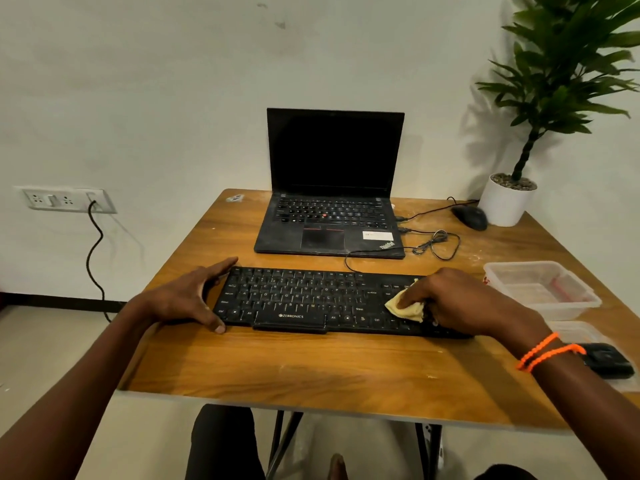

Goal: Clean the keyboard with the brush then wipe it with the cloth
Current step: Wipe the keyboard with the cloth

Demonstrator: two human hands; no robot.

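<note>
Right hand (460,299) presses cloth (405,308) onto keyboard (311,299) at 3 o'clock; left hand (188,299), fingers spread, braces 9 o'clock end. Wiping underway; remaining keys likely pending.

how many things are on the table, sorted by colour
Black: 4 — keyboard, laptop, mouse, small black object
Yellow: 1 — cloth
White: 1 — plant pot
Clear: 2 — plastic container, lid
Total: 8

black keyboard (304,299), yellow cloth (405,308), wood-grain table (311,368)
</note>
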